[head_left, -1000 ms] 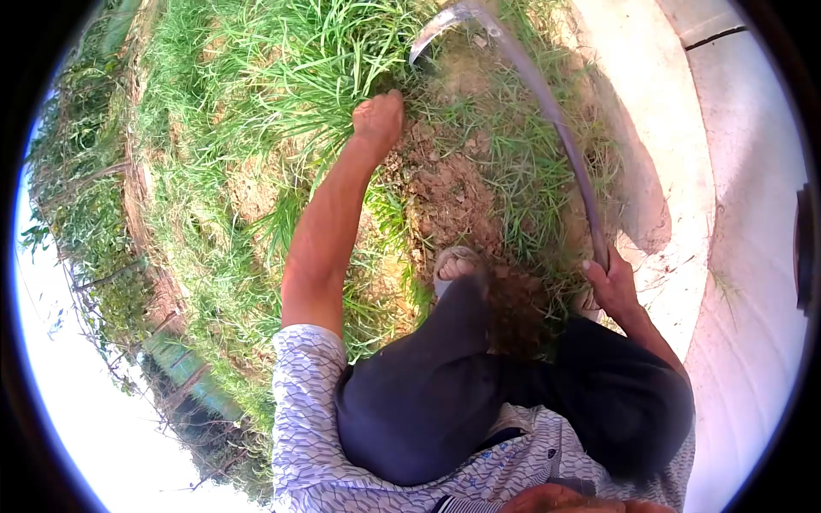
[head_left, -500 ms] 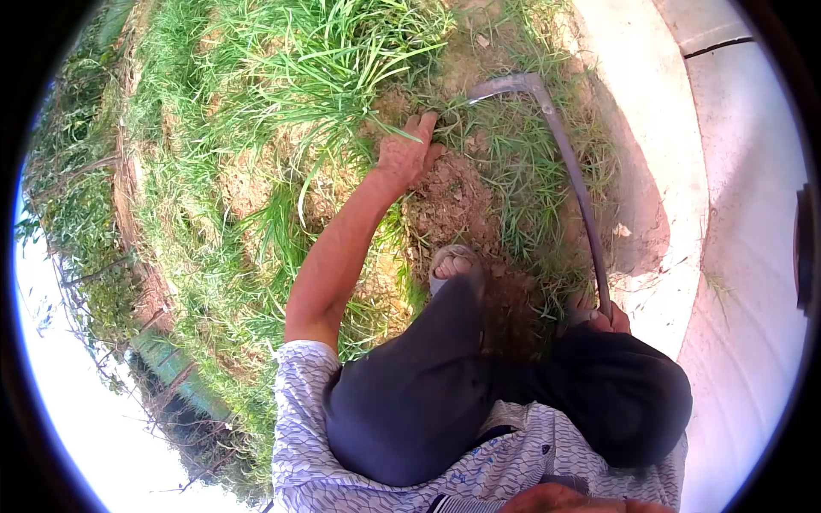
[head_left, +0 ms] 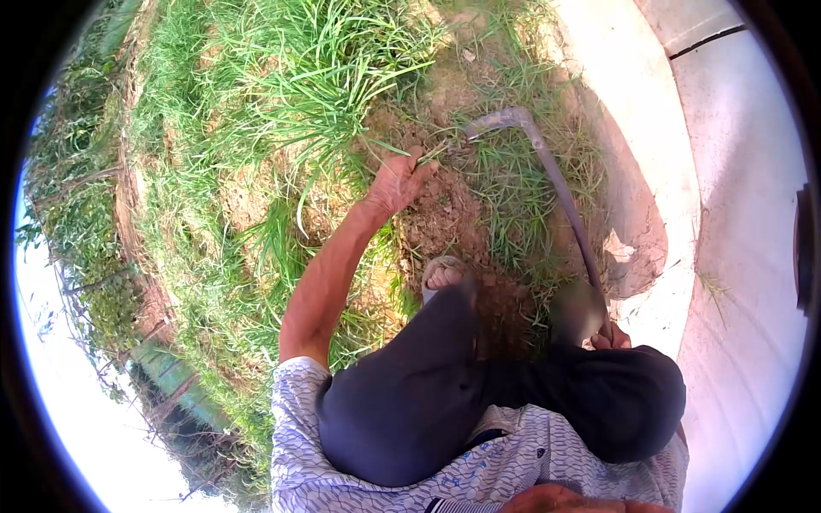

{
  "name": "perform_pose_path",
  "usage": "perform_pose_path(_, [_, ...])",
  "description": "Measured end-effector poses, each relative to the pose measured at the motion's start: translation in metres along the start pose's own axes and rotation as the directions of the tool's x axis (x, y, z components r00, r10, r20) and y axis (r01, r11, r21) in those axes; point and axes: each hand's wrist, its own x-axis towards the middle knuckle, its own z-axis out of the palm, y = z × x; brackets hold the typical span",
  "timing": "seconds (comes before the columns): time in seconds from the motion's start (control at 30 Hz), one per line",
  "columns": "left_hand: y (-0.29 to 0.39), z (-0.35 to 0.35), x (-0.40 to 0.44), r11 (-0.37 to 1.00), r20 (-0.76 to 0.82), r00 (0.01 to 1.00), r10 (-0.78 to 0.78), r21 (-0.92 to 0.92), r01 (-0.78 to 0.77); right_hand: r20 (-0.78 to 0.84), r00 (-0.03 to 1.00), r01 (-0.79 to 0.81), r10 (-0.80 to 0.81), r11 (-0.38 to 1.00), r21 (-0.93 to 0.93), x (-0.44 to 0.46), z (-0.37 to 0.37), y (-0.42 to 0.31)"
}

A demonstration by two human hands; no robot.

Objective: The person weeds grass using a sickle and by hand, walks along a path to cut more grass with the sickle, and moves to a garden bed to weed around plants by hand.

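Observation:
My left hand (head_left: 400, 181) is low over bare brown soil (head_left: 445, 209), its fingers closed around a small tuft of weeds (head_left: 434, 154). Just beyond it, tall green grass-like plants (head_left: 333, 94) grow in a thick clump. My right hand (head_left: 612, 337), partly hidden behind my knee, grips the lower end of a sickle (head_left: 560, 184). The sickle's long handle runs away from me, and its bent head (head_left: 500, 121) rests at or just above the short weeds, to the right of my left hand.
My sandalled foot (head_left: 445, 275) stands on the soil below my left hand. Short weeds (head_left: 522, 197) cover the ground beside the handle. A pale concrete edging (head_left: 676, 171) runs along the right. Bushes (head_left: 77, 188) line the far left.
My left hand has drawn back slightly toward me, and a tuft of weeds now shows between its fingers. The sickle's head has shifted a little nearer to me.

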Motion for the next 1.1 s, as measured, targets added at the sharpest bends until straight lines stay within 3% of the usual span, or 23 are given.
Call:
perform_pose_path(0.07, [0.012, 0.012, -0.005, 0.999, 0.012, 0.999, 0.034, -0.039, -0.033, 0.002, 1.000, 0.020, -0.021, 0.996, 0.087, 0.009, 0.000, -0.011])
perform_pose_path(0.13, [0.035, 0.015, 0.003, 0.991, -0.003, 0.994, 0.109, 0.080, -0.108, -0.013, 1.000, 0.021, -0.018, 0.966, 0.257, 0.049, -0.003, -0.090])
perform_pose_path(0.2, [0.056, 0.018, 0.016, 0.898, -0.115, 0.905, 0.409, 0.229, -0.377, -0.092, 0.974, 0.227, -0.207, 0.908, 0.351, 0.095, 0.008, -0.136])
perform_pose_path(0.27, [0.088, 0.014, 0.038, 0.899, -0.084, 0.911, 0.403, 0.220, -0.378, -0.035, 0.983, 0.185, -0.183, 0.933, 0.310, 0.130, 0.015, -0.181])
perform_pose_path(0.3, [0.105, 0.013, 0.052, 0.843, -0.137, 0.848, 0.512, 0.271, -0.465, -0.038, 0.982, 0.186, -0.184, 0.931, 0.313, 0.135, 0.022, -0.183])
perform_pose_path(0.33, [0.116, 0.016, 0.065, 0.777, -0.184, 0.770, 0.611, 0.325, -0.539, -0.083, 0.967, 0.251, -0.243, 0.960, 0.120, 0.143, 0.034, -0.179])
perform_pose_path(0.37, [0.127, 0.017, 0.078, 0.777, -0.186, 0.769, 0.612, 0.325, -0.540, -0.117, 0.944, 0.300, -0.309, 0.950, -0.083, 0.151, 0.043, -0.176])
perform_pose_path(0.43, [0.140, 0.025, 0.106, 0.602, -0.170, 0.596, 0.785, 0.436, -0.669, -0.126, 0.957, 0.249, -0.262, 0.962, -0.114, 0.137, 0.059, -0.164])
perform_pose_path(0.47, [0.140, 0.031, 0.115, 0.605, -0.175, 0.597, 0.783, 0.436, -0.666, -0.126, 0.968, 0.198, -0.216, 0.970, -0.142, 0.132, 0.064, -0.158])
perform_pose_path(0.53, [0.127, 0.054, 0.123, 0.613, 0.021, 0.712, 0.702, 0.490, -0.620, -0.093, 0.975, 0.190, -0.203, 0.973, -0.132, 0.118, 0.050, -0.167])
perform_pose_path(0.57, [0.124, 0.065, 0.123, 0.610, 0.035, 0.712, 0.702, 0.487, -0.625, 0.027, 0.986, 0.165, -0.164, 0.983, -0.074, 0.109, 0.040, -0.170])
perform_pose_path(0.63, [0.123, 0.082, 0.108, 0.708, 0.188, 0.806, 0.561, 0.397, -0.585, 0.120, 0.983, 0.142, -0.136, 0.989, -0.038, 0.099, 0.038, -0.142])
perform_pose_path(0.67, [0.120, 0.093, 0.092, 0.700, 0.217, 0.785, 0.580, 0.359, -0.617, 0.078, 0.987, 0.142, -0.138, 0.989, -0.046, 0.088, 0.039, -0.108])
perform_pose_path(0.73, [0.116, 0.117, 0.056, 0.690, 0.245, 0.761, 0.600, 0.323, -0.648, 0.209, 0.978, 0.047, 0.009, 0.964, -0.262, 0.062, 0.012, -0.075])
perform_pose_path(0.77, [0.117, 0.131, 0.040, 0.677, 0.146, 0.734, 0.664, 0.301, -0.672, 0.247, 0.967, 0.025, 0.062, 0.943, -0.333, 0.050, 0.001, -0.070])
perform_pose_path(0.83, [0.118, 0.140, 0.026, 0.667, 0.056, 0.702, 0.710, 0.268, -0.695, 0.350, 0.936, -0.012, 0.022, 0.999, -0.032, 0.023, -0.016, -0.081])
perform_pose_path(0.9, [0.124, 0.131, 0.034, 0.663, 0.143, 0.702, 0.697, 0.243, -0.708, 0.372, 0.928, -0.022, 0.013, 1.000, 0.021, 0.027, -0.022, -0.094])
perform_pose_path(0.97, [0.141, 0.111, 0.055, 0.624, 0.130, 0.673, 0.728, 0.282, -0.729, 0.378, 0.926, -0.036, -0.003, 0.995, 0.097, 0.042, -0.019, -0.112])
perform_pose_path(1.03, [0.162, 0.090, 0.074, 0.586, 0.126, 0.643, 0.755, 0.311, -0.748, 0.240, 0.970, 0.012, -0.032, 0.997, 0.082, 0.070, -0.019, -0.137])
perform_pose_path(1.1, [0.182, 0.067, 0.100, 0.580, 0.106, 0.683, 0.722, 0.444, -0.683, 0.130, 0.935, 0.309, -0.329, 0.938, 0.155, 0.099, -0.018, -0.165])
